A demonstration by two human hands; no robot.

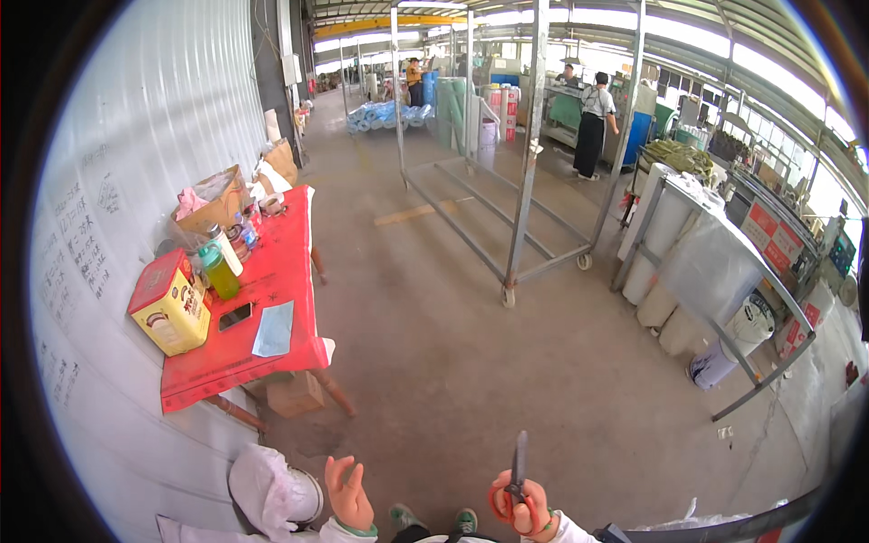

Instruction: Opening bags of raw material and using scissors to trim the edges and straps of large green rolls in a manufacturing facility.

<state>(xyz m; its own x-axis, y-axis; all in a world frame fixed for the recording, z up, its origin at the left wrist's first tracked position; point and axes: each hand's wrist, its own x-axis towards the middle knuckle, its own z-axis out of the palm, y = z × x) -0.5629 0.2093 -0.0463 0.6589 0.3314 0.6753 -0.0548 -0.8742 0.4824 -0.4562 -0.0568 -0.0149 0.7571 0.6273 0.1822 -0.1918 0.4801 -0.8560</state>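
My right hand (528,513) is closed around the orange-red handles of a pair of scissors (520,462); their dark blades are together and point upward, away from me. To the left, my left hand (349,494) is raised with its fingers apart and nothing in it. Beside that hand stands a white bucket (306,493) with a pale bag (260,480) over it. Both white sleeves show at the lower edge, with my green shoes between them.
At left a table with a red cloth (281,362) holds a yellow-red box (172,308), a green bottle (217,273), a phone (235,316) and a blue sheet (273,329). A wheeled metal frame (520,204) stands ahead. Wrapped rolls (692,262) sit at right; a person (596,122) stands farther back.
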